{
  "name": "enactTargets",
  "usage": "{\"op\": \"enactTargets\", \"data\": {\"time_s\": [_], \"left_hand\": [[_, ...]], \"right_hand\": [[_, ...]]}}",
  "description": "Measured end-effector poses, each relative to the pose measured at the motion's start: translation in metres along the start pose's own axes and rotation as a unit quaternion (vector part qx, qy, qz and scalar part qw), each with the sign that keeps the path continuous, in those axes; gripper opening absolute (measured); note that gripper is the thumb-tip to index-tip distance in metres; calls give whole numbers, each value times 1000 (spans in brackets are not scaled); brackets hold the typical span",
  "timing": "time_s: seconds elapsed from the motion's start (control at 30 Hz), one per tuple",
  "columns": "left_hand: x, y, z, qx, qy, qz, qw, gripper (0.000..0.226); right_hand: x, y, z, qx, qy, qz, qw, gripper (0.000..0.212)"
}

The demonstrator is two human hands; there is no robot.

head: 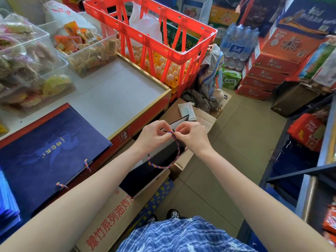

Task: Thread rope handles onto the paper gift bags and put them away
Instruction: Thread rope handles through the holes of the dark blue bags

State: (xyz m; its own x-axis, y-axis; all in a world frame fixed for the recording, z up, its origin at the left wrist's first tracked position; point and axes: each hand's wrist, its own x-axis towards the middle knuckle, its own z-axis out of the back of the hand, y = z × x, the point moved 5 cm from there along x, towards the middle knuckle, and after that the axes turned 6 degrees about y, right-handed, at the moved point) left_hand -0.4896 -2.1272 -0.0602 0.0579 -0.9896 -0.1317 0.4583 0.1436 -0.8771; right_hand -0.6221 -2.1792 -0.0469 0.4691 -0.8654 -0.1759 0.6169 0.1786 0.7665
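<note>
Left of centre, white worktop [109,95] carries a red crate [163,44] of eggs, clear snack bins [32,57] and a stack of finished navy bags [47,153], rope ends poking out at the near edge. Below the worktop edge, cardboard box [112,220] on the floor. Above it, dark paper gift bag [154,170] held in the air at centre frame, mouth towards the hands. Multicolour rope handle [172,157] loops down across the bag face. Left hand [154,135] and right hand [192,135]: each grip pinching the rope's top end at the bag rim, fingertips nearly touching.
</note>
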Motion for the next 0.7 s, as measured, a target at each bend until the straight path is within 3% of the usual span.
{"op": "enactTargets", "data": {"time_s": [0.17, 0.47, 0.7], "left_hand": [[2, 3, -2, -28, 0, 26, 999, 8], [3, 12, 0, -161, -90, 155, 971, 15], [2, 6, 9, -228, 57, 132, 963, 15]], "right_hand": [[3, 4, 0, -48, 50, 11, 998, 4], [7, 5, -5, -46, 33, 35, 998, 10], [12, 0, -5, -12, 69, 57, 996, 7]]}}
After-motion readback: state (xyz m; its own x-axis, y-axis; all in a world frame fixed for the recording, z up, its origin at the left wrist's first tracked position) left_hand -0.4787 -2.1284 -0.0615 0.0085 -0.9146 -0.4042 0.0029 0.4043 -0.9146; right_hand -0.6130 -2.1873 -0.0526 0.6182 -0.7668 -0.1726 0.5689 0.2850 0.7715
